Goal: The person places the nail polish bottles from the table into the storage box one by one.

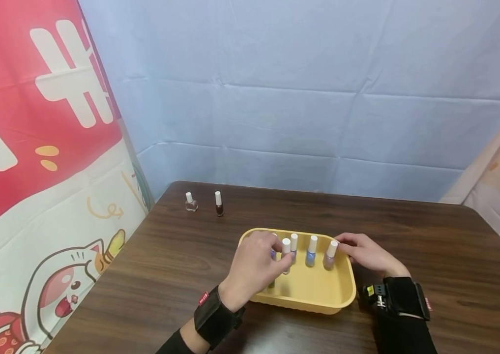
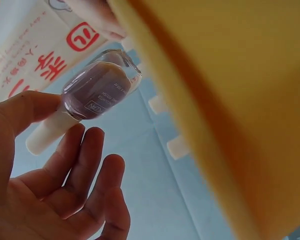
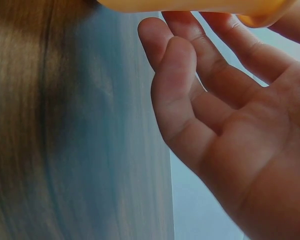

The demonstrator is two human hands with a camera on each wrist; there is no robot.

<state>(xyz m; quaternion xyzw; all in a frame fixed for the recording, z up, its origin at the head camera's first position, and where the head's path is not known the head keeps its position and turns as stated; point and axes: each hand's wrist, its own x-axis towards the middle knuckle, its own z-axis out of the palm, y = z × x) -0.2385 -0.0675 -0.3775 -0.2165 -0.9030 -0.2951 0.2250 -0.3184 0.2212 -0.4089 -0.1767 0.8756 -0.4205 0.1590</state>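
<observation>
The work looks part-way along: a squat bottle (image 1: 191, 204) and a slim dark bottle (image 1: 219, 206) stand on the surface (image 1: 179, 275), upper left of the frame, while at least five bottles (image 1: 310, 259) sit in the yellow tray (image 1: 320, 290), lower centre. Over it, the left hand's (image 1: 254, 265) grip pinches a mauve bottle (image 2: 97, 90), clear glass with pale lettering, by its white cap (image 2: 50, 132); the right hand (image 1: 369, 254) holds the tray's edge.

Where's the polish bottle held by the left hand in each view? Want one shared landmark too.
Head: below and slightly right of centre, the polish bottle is in the left hand, white cap up.
Left wrist: upper left, the polish bottle has its white cap toward lower left.
Right wrist: not in it.
Shared landmark: yellow bin, along the right side in left wrist, at the top edge in right wrist.
</observation>
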